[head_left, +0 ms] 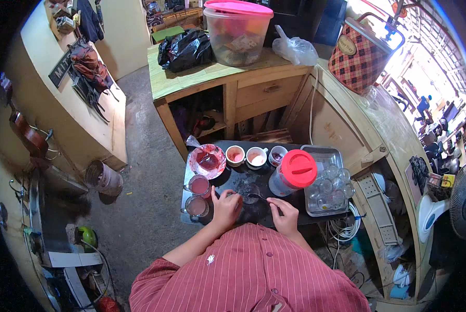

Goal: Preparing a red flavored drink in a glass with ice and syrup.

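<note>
My right hand (284, 214) is closed in a pinch on the handle of a metal spoon (258, 196), whose bowl end lies low over the black tabletop (233, 182). My left hand (226, 209) rests at the table's near side with its fingers loosely bent and apart, and nothing shows in it. Beside it stand two glass mugs of pinkish drink, the farther mug (199, 185) and the nearer mug (196, 207). Beyond them is a red-stained bowl (208, 160) with dark red contents. A red-lidded pitcher (294, 171) stands past my right hand.
Three cups line the table's far side, including a white cup (256, 157). To the right, a clear tray (324, 208) holds several glasses. A wooden counter (264, 86) behind carries a pink-lidded tub (238, 34), a black plastic bag (185, 51) and a plaid cooler (359, 57). Coiled white hose (347, 229) hangs below.
</note>
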Demonstrator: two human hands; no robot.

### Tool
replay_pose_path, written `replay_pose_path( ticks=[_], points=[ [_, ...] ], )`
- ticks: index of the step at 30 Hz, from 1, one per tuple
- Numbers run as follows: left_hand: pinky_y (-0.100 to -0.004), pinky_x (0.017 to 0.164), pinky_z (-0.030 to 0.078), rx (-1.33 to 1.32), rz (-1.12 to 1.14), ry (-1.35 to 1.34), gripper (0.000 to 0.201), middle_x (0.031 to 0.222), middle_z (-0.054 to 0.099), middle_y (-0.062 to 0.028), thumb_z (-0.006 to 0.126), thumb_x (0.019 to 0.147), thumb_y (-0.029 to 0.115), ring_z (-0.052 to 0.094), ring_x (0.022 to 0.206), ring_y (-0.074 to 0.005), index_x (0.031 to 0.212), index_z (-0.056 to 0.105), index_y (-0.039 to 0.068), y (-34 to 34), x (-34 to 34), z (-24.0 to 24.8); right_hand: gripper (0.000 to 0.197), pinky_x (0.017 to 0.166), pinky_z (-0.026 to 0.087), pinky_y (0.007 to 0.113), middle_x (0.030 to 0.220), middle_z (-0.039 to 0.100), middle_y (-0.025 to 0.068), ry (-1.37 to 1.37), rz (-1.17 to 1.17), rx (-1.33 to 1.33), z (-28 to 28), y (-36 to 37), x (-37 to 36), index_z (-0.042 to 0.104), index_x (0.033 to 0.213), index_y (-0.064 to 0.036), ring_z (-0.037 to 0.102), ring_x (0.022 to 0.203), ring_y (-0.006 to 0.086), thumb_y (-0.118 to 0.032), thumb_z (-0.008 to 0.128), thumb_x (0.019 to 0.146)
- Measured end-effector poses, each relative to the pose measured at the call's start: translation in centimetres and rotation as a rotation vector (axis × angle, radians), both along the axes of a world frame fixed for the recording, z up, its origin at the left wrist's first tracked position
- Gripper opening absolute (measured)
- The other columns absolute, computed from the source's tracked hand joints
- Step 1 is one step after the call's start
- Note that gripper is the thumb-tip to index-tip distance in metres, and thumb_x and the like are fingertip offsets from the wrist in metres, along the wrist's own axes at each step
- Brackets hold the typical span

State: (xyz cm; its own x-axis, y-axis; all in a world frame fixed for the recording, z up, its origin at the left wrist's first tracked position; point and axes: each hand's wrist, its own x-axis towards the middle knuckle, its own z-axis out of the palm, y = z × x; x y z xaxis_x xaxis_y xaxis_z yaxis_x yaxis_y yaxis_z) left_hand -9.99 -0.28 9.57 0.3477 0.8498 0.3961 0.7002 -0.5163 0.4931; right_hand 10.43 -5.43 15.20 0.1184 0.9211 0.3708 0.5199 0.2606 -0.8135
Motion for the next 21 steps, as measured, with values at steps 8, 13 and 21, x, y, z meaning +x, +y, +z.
replay_pose_path(
  ticks=[8,13,21],
  points=[
    [-0.0659,0.104,0.019,-0.058,0.010,-0.041,0.030,0.092,0.064,-0.0008,0.071,0.073,0.015,0.055,0.104,-0.0225,0.099,0.058,0.011,0.2,0.8,0.7,0.013,0.079,0.054,0.032,0.095,0.069,0.0157,-0.050,0.056,0.096,-1.1,-0.7,0.9,0.067,0.095,0.0015,0.068,0.090,0.0256,0.004,0.061,0.083],
    [-0.0602,0.106,0.020,-0.034,0.016,-0.154,0.042,0.112,0.059,-0.0072,0.071,0.076,0.020,0.051,0.111,-0.0277,0.112,0.053,0.008,1.1,2.4,1.7,0.018,0.081,0.057,0.034,0.100,0.064,0.0148,0.792,-0.212,-0.099,-2.6,-1.2,3.2,0.058,0.106,0.0056,0.067,0.093,0.0250,-0.007,0.050,0.097],
    [-0.0602,0.104,0.023,0.089,-0.229,-0.206,0.085,0.131,0.045,-0.0175,0.078,0.063,0.049,0.039,0.124,-0.0392,0.128,0.044,0.006,6.4,11.4,7.2,0.018,0.086,0.053,0.031,0.101,0.061,0.0089,1.652,-0.444,-0.079,1.7,-3.3,11.8,0.057,0.106,-0.0018,0.060,0.097,0.0211,-0.010,0.059,0.090]
  ],
)
